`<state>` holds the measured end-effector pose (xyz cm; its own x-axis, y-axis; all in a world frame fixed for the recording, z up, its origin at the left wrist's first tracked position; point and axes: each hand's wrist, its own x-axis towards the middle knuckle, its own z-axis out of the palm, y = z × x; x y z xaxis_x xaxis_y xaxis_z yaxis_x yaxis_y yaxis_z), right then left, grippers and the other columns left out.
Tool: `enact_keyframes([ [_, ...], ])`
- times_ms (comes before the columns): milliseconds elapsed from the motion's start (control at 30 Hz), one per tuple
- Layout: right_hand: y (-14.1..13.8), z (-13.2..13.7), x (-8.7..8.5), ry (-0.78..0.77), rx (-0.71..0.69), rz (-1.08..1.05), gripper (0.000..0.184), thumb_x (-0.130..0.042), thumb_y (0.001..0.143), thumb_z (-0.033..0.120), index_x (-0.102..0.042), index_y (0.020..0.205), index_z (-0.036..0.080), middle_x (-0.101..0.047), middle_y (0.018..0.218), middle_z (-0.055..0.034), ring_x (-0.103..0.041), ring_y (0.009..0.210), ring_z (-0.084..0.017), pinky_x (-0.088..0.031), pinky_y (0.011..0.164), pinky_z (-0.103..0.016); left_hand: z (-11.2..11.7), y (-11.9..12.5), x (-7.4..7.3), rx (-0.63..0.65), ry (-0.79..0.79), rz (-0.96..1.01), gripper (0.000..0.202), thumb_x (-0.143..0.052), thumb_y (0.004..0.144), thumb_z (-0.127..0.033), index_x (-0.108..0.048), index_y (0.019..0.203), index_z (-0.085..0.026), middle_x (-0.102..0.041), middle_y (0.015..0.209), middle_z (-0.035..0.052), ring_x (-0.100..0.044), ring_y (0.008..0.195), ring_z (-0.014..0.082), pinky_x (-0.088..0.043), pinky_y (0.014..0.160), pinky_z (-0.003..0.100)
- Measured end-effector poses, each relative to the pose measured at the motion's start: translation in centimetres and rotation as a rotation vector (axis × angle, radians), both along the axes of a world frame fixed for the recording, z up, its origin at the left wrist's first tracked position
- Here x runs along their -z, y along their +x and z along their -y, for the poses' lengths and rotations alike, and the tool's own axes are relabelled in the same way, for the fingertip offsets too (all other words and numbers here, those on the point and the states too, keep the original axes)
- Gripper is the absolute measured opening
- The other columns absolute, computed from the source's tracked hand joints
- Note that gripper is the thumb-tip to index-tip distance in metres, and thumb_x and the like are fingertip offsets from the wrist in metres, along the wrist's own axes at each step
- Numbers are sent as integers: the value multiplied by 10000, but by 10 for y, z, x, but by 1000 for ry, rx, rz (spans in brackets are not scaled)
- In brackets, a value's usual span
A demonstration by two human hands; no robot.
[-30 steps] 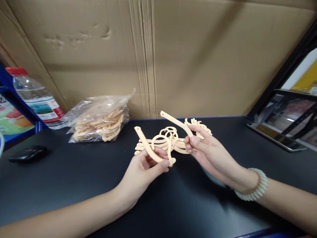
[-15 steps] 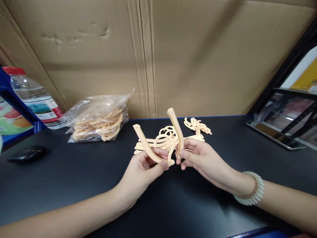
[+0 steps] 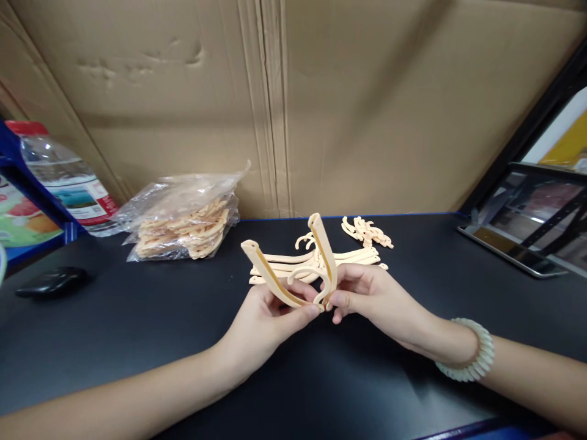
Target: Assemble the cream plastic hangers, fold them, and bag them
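Note:
My left hand (image 3: 270, 318) pinches the lower end of a cream plastic hanger arm (image 3: 265, 267), with a curved hanger hook (image 3: 308, 269) rising beside it. Between the thumb and fingers of my right hand (image 3: 378, 299) is another hanger arm (image 3: 324, 252), tilted upward with its grooved side showing. The two lower ends meet between my fingertips; whether they are joined I cannot tell. Behind my hands, several cream hangers (image 3: 355, 257) lie stacked on the black table (image 3: 183, 324), partly hidden.
A pile of small hook pieces (image 3: 367, 232) lies at the back. Left of centre is a clear bag (image 3: 183, 226) of cream parts, with a water bottle (image 3: 68, 177) and black mouse (image 3: 52, 282) farther left. A tablet-like panel (image 3: 513, 252) stands right; cardboard (image 3: 367, 110) walls the back.
My hands have come closer together, bringing the lower ends of the two hanger arms together. Both arms have turned so their grooves show, and their upper ends sit lower.

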<state>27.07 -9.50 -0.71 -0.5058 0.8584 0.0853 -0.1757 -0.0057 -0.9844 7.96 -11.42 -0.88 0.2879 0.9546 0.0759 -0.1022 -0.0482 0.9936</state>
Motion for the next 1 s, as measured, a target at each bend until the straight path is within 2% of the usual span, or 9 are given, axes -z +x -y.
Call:
enact_keyframes([
  [167, 0, 1, -2, -1, 25, 15, 137, -768, 753, 220, -682, 828, 144, -666, 822, -12, -648, 711, -98, -583, 636, -206, 0, 1, -1, 39, 21, 65, 78, -772, 703, -139, -736, 715, -207, -708, 736, -41, -626, 745, 110, -479, 742, 198],
  [533, 0, -2, 0, 42, 37, 61, 176, -794, 719, 291, -697, 784, 158, -676, 793, -13, -649, 690, -115, -585, 593, -227, 0, 0, -2, 37, 53, -6, 55, -772, 712, -145, -752, 703, -196, -705, 706, -22, -630, 724, 127, -500, 749, 217],
  [800, 0, -1, 3, 116, 46, 82, 69, -752, 716, 170, -691, 748, 167, -670, 747, 9, -630, 662, -102, -551, 626, -227, 2, 1, 0, 5, 78, -9, 60, -777, 692, -151, -751, 700, -204, -715, 711, -20, -647, 746, 153, -508, 771, 250],
  [1000, -3, 2, 6, 126, 67, 49, 80, -753, 713, 172, -678, 735, 185, -668, 721, 16, -626, 664, -111, -545, 668, -256, 3, 1, 1, -26, 38, -7, 54, -790, 691, -182, -739, 688, -201, -725, 720, -12, -649, 732, 161, -507, 741, 259],
])
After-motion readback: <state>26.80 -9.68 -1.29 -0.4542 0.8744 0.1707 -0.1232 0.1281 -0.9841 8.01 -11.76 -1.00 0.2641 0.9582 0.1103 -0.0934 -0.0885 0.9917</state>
